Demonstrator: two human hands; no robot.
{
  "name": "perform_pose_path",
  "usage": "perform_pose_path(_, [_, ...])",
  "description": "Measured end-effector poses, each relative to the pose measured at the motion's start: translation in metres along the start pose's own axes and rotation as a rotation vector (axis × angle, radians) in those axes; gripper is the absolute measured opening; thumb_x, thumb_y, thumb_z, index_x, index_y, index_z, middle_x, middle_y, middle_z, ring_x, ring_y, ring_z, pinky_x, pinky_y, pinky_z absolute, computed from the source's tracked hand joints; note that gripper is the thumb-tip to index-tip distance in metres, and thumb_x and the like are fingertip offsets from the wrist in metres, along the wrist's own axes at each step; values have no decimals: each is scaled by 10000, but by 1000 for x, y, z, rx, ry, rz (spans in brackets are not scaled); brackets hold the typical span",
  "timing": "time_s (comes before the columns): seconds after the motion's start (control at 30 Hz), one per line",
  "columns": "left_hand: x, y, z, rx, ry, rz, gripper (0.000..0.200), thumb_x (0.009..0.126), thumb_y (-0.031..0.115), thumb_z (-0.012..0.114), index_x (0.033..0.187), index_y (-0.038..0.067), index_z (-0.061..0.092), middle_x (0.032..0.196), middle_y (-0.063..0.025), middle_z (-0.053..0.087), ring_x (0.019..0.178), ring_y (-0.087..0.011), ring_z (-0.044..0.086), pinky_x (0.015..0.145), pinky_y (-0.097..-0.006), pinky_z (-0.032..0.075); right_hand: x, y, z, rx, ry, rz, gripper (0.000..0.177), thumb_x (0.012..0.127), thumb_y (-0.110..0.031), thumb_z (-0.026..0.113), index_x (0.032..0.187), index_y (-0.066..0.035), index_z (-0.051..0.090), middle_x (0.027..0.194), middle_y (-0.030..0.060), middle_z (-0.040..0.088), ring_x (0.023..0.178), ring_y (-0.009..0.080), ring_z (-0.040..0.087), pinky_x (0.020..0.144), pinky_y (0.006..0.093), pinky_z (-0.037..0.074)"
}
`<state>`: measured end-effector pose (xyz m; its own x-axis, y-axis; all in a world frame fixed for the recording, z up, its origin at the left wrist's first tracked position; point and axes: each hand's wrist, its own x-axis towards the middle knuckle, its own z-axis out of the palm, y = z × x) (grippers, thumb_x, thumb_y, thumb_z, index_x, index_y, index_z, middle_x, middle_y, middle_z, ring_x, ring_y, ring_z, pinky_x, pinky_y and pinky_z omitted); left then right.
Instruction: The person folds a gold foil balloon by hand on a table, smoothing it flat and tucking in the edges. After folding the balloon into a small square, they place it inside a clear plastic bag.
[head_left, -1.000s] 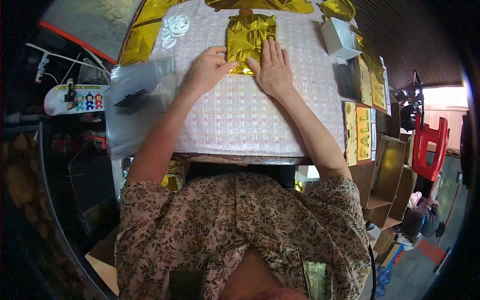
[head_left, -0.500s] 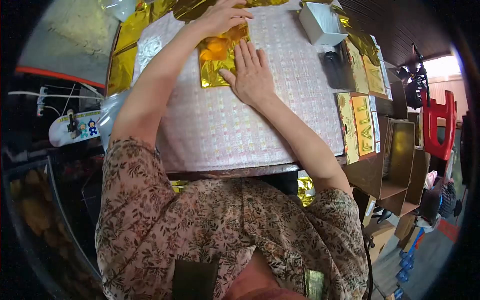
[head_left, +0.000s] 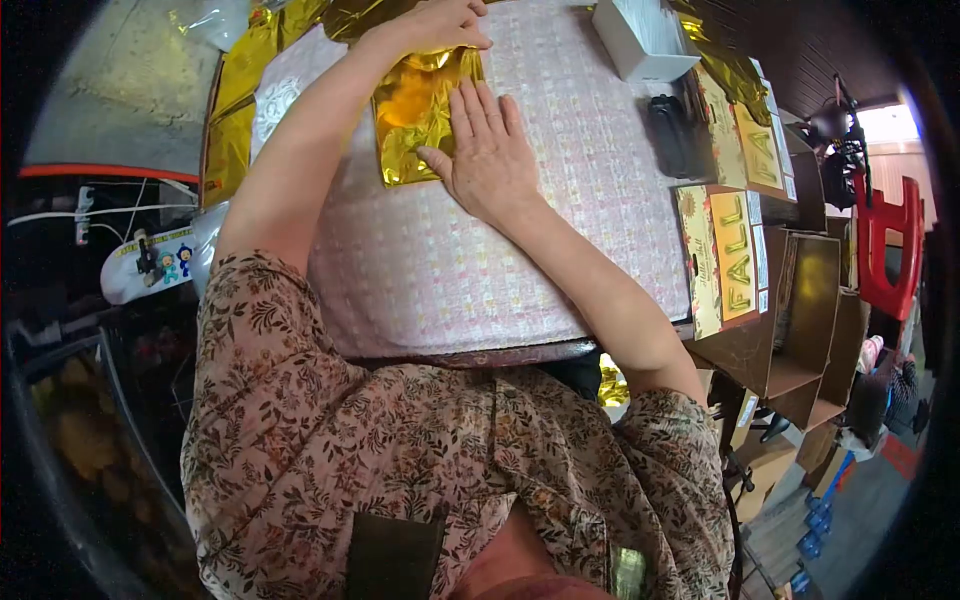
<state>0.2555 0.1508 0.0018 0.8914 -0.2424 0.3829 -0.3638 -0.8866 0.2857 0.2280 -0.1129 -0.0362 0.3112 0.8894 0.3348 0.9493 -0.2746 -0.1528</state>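
Note:
A shiny gold foil piece (head_left: 408, 125), roughly rectangular, lies flat on the cloth-covered table. My right hand (head_left: 492, 155) rests palm down along its right side, fingers spread and the thumb over the foil's lower right part. At the foil's far edge is my left hand (head_left: 440, 25), reaching across from the left. Its thumb points right and stands apart from the bent fingers, which are partly cut off by the top of the view. I see nothing held in either hand.
More gold foil (head_left: 235, 125) covers the table's left edge. On the right stand a white box (head_left: 645, 45) of thin sheets, a black object (head_left: 668, 135) and printed "FALL" packages (head_left: 735, 255). Cardboard boxes (head_left: 805, 310) and a red stool (head_left: 890, 245) are beyond.
The view has shifted slightly, so the foil and both hands appear further left. My left hand's fingers are more bent than before. My right hand stays flat at the foil's right side.

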Motion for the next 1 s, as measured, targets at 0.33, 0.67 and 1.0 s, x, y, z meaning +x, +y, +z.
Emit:
perform_pose_path(0.33, [-49, 79, -13, -53, 612, -394, 238, 887, 241, 746, 1004, 34, 746, 1141, -134, 714, 1064, -343, 668, 900, -389, 535, 1, 1, 5, -1, 20, -12, 837, 1057, -609, 345, 1568, 55, 329, 1645, 209, 335, 1551, 332, 259, 1256, 493, 181])
perform_pose_path(0.67, [-159, 202, 47, 360, 272, -1023, 655, 1063, 459, 464, 1558, 49, 340, 1632, -171, 329, 1531, -410, 233, 1163, -671, 166, 2, 5, 11, -24, 63, -54, 809, 1069, -594, 341, 1563, 46, 344, 1638, 216, 346, 1538, 345, 287, 1248, 488, 207])
perform_pose_path(1.0, [-167, 202, 42, 258, 289, -1019, 630, 1072, 451, 452, 1563, 73, 341, 1675, -187, 241, 1567, -419, 137, 1209, -647, 71, 4, 7, 10, -33, 111, -87, 762, 1062, -548, 416, 1507, 71, 408, 1579, 261, 415, 1489, 381, 363, 1217, 494, 267])
